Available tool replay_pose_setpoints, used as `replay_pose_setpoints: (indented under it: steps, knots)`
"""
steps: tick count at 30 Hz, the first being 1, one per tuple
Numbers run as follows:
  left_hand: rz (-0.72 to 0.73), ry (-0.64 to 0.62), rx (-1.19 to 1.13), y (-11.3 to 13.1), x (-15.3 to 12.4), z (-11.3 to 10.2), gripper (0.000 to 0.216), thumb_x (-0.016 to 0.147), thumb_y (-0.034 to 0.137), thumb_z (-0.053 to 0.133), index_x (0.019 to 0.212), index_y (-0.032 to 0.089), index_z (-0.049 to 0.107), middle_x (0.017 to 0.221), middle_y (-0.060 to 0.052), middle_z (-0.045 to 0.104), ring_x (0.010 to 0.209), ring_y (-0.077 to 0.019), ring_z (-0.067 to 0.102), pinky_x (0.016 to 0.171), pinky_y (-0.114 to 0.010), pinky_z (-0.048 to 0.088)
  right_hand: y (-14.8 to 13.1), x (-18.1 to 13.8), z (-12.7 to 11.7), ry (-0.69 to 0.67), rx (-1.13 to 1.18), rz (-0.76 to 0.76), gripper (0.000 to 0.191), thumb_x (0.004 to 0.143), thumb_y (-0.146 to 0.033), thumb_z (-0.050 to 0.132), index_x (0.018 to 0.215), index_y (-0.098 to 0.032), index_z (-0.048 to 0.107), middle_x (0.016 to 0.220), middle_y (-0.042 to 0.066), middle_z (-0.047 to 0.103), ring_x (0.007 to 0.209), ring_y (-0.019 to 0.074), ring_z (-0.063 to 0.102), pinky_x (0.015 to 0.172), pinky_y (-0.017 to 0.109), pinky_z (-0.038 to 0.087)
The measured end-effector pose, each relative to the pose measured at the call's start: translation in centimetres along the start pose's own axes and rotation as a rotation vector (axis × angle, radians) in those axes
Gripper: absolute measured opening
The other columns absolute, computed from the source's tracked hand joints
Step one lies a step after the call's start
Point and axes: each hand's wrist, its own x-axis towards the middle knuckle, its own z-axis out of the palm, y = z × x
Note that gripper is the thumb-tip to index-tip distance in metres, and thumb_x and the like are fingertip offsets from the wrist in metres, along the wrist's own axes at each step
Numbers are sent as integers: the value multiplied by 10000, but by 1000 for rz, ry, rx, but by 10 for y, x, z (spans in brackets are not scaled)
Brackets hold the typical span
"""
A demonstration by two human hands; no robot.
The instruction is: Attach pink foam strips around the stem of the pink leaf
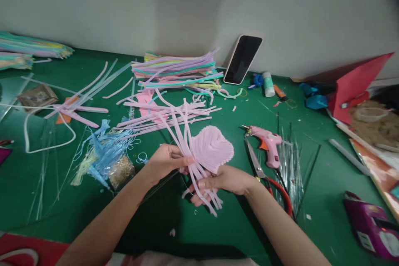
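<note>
Pale pink pipe cleaners (182, 141) lie gathered in a bundle between my two hands, fanning out above and below. My left hand (170, 160) pinches the bundle near its middle, thumb across the stems. Lower down, my right hand (215, 185) has its fingers closed around the lower ends. A ribbed, leaf-shaped pink piece (212, 149) made of pipe cleaners sits against the bundle's right side, just above my right hand. Whether it is joined to the stems I cannot make out. Loose pink pipe cleaners (168, 116) lie on the table beyond.
Right of my hands lie a pink glue gun (268, 143), red-handled scissors (280, 193) and thin wires (291, 166). A phone (243, 59) leans on the wall beside a pipe-cleaner stack (177, 68). Blue tassels (107, 147) are at left, a purple box (372, 228) at lower right.
</note>
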Motion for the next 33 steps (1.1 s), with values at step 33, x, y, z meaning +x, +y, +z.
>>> replay_pose_setpoints:
  steps: [33]
  knots:
    - [33, 27, -224, -8, 3, 5, 301, 603, 354, 845, 686, 98, 709, 530, -12, 635, 474, -80, 558, 491, -177, 483, 2, -10, -3, 242, 305, -297, 275, 696, -295, 815, 914, -161, 715, 766, 4, 685, 652, 77, 624, 613, 180, 516]
